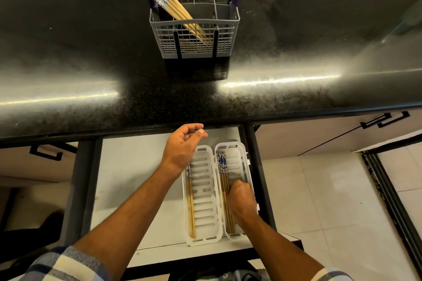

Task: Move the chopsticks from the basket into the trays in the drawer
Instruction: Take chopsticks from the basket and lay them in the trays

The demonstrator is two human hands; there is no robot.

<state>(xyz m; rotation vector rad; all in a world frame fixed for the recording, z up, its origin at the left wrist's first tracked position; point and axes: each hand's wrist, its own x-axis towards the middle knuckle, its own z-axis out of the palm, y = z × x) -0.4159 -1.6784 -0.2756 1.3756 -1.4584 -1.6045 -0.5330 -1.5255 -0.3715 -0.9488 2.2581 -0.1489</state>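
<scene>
A grey cutlery basket (196,45) with a purple handle stands on the black counter and holds several wooden chopsticks (169,2) with blue-and-white tops, leaning left. Two white slotted trays lie side by side in the open drawer (137,180). The left tray (205,198) holds chopsticks (191,207) along its left side. The right tray (237,157) holds several chopsticks (223,173). My left hand (182,146) hovers over the top of the left tray, fingers loosely curled and holding nothing. My right hand (241,201) rests in the right tray, fingers down on those chopsticks.
The glossy black counter (114,64) overhangs the back of the drawer. Dark drawer rails run down both sides. Cabinet fronts with black handles (383,121) flank the drawer. White floor tiles (319,189) and a dark door frame lie to the right.
</scene>
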